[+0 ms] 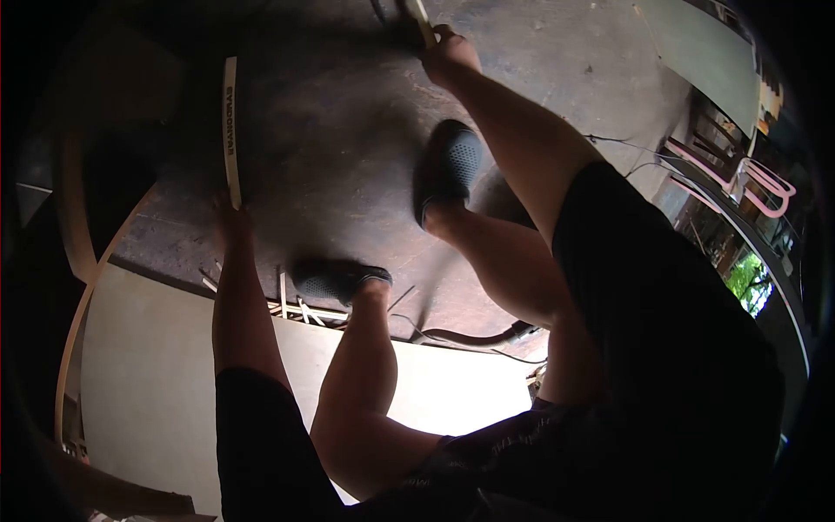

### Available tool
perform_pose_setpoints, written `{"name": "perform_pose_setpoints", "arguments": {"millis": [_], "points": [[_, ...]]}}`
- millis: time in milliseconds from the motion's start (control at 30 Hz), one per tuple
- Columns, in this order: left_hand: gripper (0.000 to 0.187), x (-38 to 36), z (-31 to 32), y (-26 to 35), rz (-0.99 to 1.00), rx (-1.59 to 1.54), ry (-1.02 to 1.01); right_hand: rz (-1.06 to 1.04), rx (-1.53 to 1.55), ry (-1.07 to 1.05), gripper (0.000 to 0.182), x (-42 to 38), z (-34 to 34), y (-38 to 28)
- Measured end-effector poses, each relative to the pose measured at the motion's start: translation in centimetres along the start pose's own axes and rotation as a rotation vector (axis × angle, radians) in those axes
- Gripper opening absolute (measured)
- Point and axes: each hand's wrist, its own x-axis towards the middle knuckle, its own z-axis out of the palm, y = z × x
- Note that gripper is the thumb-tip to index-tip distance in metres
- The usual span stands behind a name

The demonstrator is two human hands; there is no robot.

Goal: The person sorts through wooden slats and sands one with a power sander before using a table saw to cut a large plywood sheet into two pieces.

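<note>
My left hand [233, 217] is at the lower end of a long, thin, pale strip [230, 122] with dark lettering along it, over the dark floor. Its fingers are in shadow, but they appear closed round the strip's end. At the top of the view, my right hand [450, 57] is closed on a second pale strip [424, 24], whose far end runs out of the frame. A dark shoe [454, 165] is below my right hand, and the other dark shoe [335, 280] is to the right of my left forearm.
Several thin offcuts [300, 306] lie by the edge of a large pale sheet [156, 348]. A dark hose [470, 339] crosses the floor [348, 157] nearby. On the right are a pink metal frame [765, 187], cables and a pale panel [704, 52].
</note>
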Motion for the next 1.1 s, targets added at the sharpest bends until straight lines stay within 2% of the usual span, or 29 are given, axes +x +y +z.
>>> {"name": "perform_pose_setpoints", "arguments": {"millis": [67, 100, 167, 233, 267, 300, 333, 367, 433, 500, 567, 600, 733, 767, 800, 867, 967, 1033, 1067, 1100], "points": [[0.057, -0.1, 3.5, -1.9, 0.084, 0.094, 0.089, -0.162, 0.073, 0.215, 0.054, -1.3, 1.0, 2.2], [0.056, -0.9, 4.6, -1.7, 0.051, -0.014, -0.004, -0.095, 0.087, 0.163, 0.061, -4.9, -2.4, 0.5], [0.054, -2.9, 5.2, -1.9, -0.012, -0.214, -0.192, -0.226, 0.033, 0.203, 0.066, -7.5, -4.3, 2.2], [0.049, -8.0, 3.4, -0.2, 0.326, -0.045, -0.044, -0.437, -0.038, 0.290, 0.070, -9.3, -4.7, 5.5], [0.047, -10.7, -1.4, 3.4, 0.194, -0.094, -0.230, -0.409, -0.022, 0.251, 0.068, -10.9, -6.7, 5.8], [0.046, -13.5, -4.9, 5.6, 0.194, -0.202, -0.251, -0.381, -0.007, 0.208, 0.066, -13.3, -8.8, 5.9], [0.045, -16.1, -8.2, 7.8, 0.112, -0.268, -0.311, -0.354, 0.009, 0.164, 0.063, -15.9, -11.1, 5.9], [0.040, -17.9, -7.4, 6.9, 0.313, -0.185, -0.252, -0.332, 0.037, 0.149, 0.059, -18.1, -13.3, 6.0], [0.033, -22.1, -11.7, 8.4, 0.274, -0.307, -0.389, -0.291, 0.089, 0.114, 0.051, -22.6, -17.6, 6.4], [0.033, -25.8, -15.4, 9.3, 0.217, -0.422, -0.537, -0.407, 0.153, 0.197, 0.043, -26.4, -20.9, 7.5], [0.036, -29.2, -23.6, 12.6, 0.049, -0.544, -0.765, -0.500, 0.222, 0.262, 0.037, -30.3, -25.1, 8.2], [0.038, -30.8, -30.0, 15.4, -0.111, -0.569, -0.905, -0.538, 0.261, 0.285, 0.035, -32.3, -27.6, 8.4], [0.038, -37.2, -40.1, 15.8, -0.021, -0.622, -0.899, -0.678, 0.434, 0.362, 0.032, -40.5, -38.9, 7.3], [0.039, -38.6, -44.4, 17.1, -0.022, -0.608, -0.886, -0.706, 0.422, 0.378, 0.029, -42.5, -42.2, 6.3], [0.039, -39.9, -47.1, 17.3, 0.035, -0.610, -0.841, -0.711, 0.491, 0.355, 0.029, -44.2, -44.6, 5.8], [0.038, -42.3, -51.6, 17.3, 0.009, -0.732, -0.826, -0.735, 0.623, 0.309, 0.028, -46.4, -48.9, 5.3], [0.034, -45.0, -57.7, 17.9, -0.027, -0.912, -0.652, -0.868, 0.643, 0.328, 0.024, -48.5, -54.9, 3.8], [0.033, -45.8, -62.5, 19.6, -0.101, -1.011, -0.420, -1.027, 0.664, 0.411, 0.018, -49.2, -58.5, 1.8], [0.035, -46.2, -64.7, 20.2, -0.130, -1.011, -0.298, -1.055, 0.736, 0.429, 0.017, -49.7, -60.1, 0.5], [0.036, -46.5, -67.0, 20.7, -0.114, -1.142, -0.211, -1.086, 0.807, 0.441, 0.017, -50.4, -61.5, -0.9]]}}
